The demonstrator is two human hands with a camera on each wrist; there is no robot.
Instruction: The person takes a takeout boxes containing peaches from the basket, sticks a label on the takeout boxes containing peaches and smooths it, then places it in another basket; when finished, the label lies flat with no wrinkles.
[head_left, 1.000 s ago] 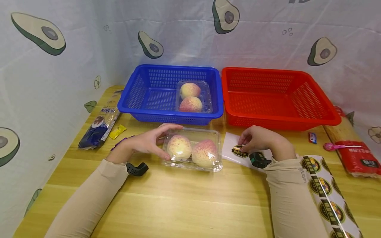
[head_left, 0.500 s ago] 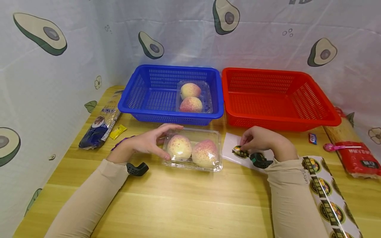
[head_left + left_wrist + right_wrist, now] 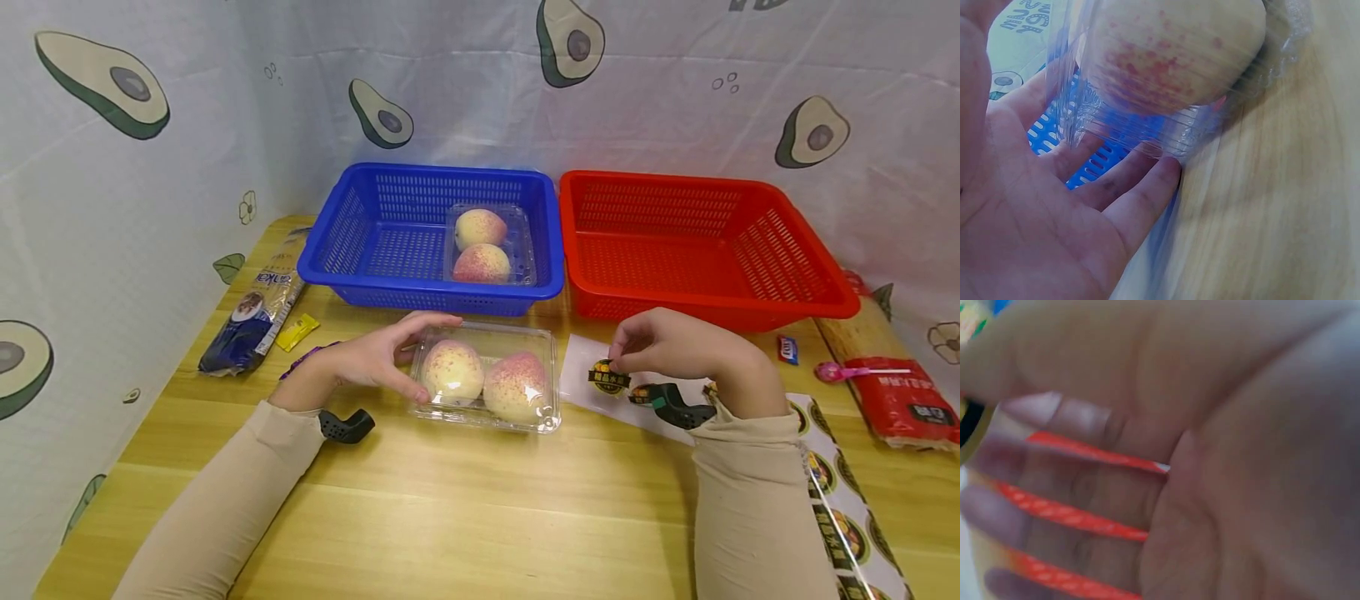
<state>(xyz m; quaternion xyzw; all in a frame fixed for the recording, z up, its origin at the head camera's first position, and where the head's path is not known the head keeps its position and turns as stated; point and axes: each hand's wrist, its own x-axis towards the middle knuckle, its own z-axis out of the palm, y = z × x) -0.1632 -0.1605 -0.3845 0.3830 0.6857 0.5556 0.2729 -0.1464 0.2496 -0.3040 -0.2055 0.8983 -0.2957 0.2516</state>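
Note:
A clear plastic clamshell box (image 3: 487, 379) with two peaches lies on the wooden table (image 3: 465, 508). My left hand (image 3: 378, 358) holds its left end, thumb on the near side and fingers over the far edge; the left wrist view shows the box (image 3: 1166, 75) against my fingers (image 3: 1129, 187). My right hand (image 3: 663, 346) pinches a round black and gold sticker (image 3: 609, 377), lifted off the white backing sheet (image 3: 600, 387). The right wrist view is a blur of palm and fingers (image 3: 1085, 487).
A blue basket (image 3: 431, 237) at the back holds another clear box of two peaches (image 3: 482, 246). A red basket (image 3: 697, 246) stands beside it. A sticker roll (image 3: 843, 508) runs along the right. Snack packs (image 3: 251, 312), a red pack (image 3: 892, 392) and a lollipop (image 3: 855, 369) lie at the sides.
My right hand has risen from the backing sheet, bringing the sticker up with it. The left hand and the clamshell box have not moved.

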